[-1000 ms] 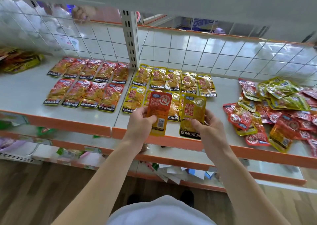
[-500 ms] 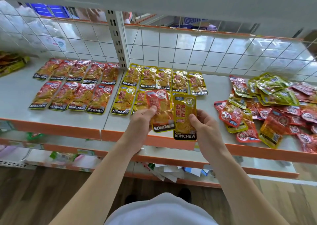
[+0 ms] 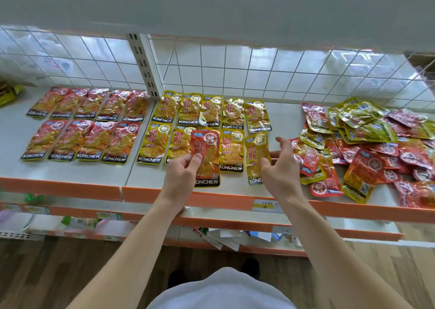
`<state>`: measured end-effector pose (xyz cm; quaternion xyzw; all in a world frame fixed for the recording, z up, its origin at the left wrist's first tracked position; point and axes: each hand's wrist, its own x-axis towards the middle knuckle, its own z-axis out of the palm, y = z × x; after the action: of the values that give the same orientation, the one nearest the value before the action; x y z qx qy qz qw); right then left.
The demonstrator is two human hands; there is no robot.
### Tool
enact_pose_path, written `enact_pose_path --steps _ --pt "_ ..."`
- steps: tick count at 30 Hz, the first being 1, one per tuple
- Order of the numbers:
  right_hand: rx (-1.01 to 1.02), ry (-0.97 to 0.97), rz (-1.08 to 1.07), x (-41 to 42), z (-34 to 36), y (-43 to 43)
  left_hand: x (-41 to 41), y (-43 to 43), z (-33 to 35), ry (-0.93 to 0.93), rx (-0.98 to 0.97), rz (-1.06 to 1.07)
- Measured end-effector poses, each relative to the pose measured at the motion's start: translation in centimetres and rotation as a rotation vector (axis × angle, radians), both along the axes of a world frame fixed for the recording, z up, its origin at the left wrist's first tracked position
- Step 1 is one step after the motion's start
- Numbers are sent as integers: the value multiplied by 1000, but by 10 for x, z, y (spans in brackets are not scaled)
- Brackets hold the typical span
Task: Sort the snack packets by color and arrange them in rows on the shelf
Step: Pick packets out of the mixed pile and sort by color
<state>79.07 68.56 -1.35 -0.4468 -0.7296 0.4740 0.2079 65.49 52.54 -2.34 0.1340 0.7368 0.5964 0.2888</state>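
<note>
- Two bare hands work over a white shelf with an orange front edge.
- Left hand: fingers and thumb are clamped on the lower part of one red packet. It is held upright above the shelf's front edge, in front of the yellow rows.
- Right hand: fingers are apart and loosely straight, gripping nothing. The thumb sits at the right side of a yellow packet; whether it touches cannot be told.
- Yellow packet: lies slightly tilted at the right end of the front yellow row, near the shelf's front edge.
- Red rows: two rows lie flat on the shelf's left part, five packets at the back and four at the front.
- Yellow rows: two rows lie at the shelf's middle, just right of the red ones.
- Mixed pile: red, yellow and green packets are heaped unsorted toward the shelf's right edge.
- Wire grid: stands along the shelf's back edge.
</note>
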Motion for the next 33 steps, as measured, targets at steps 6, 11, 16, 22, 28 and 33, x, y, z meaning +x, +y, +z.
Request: enact_pose_path --steps 6,11,16,22,28,33 --pt "367 -302 67 1 -16 8 0 3 -8 39 0 -32" --pt "543 -404 323 8 -27 3 4 2 -10 87 31 -24" --pt "414 -370 337 2 -22 7 6 1 -11 90 78 -13" --pt "400 -373 365 -8 -20 13 6 0 -14 76 105 -2" --pt "534 -334 298 -27 -9 40 10 -2 -6 46 93 6" --pt "467 -600 509 -65 -9 68 12 -5 -2 84 96 13"
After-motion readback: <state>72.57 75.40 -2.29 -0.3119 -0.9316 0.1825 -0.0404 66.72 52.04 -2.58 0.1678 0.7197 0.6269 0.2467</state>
